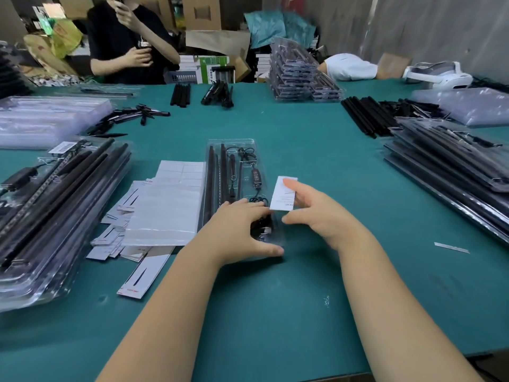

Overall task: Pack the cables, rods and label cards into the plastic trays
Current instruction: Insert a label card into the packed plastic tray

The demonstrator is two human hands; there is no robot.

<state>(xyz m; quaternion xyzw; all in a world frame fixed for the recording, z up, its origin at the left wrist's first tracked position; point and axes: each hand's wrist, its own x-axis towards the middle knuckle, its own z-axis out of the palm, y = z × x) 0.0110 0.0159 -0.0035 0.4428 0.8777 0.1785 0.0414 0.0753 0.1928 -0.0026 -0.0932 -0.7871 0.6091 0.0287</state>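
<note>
Head view, items listed from the grip outward. Right hand (316, 213): grip closed on a small white label card (283, 194), pinched between forefinger at the top edge and thumb at the lower edge; the card is held upright just above the right side of the tray. Left hand (242, 230): fingers spread and laid flat on the near end of the clear plastic tray (234, 144), thumb out towards the near right corner; grip wide, holding nothing, pressing only.

Tray, centre of the green desk (303, 133), long side running away from the person. Contents: black rods (210, 175) along the left side, a black cable (254, 177) with an inline controller on the right, a coiled end of cable beneath the left hand's fingers.

Just left of the tray: a stack of white sheets (170, 199) and a loose spread of label cards (118, 230), one long card lying nearest the desk edge. Far left: a pile of filled trays (55, 210). Right side: another pile of filled trays (454, 166), with loose black rods (366, 114) beyond it. Far side: a stack of filled trays (297, 75), small bundles of rods, and another person in a black top (124, 40) standing behind the desk.
</note>
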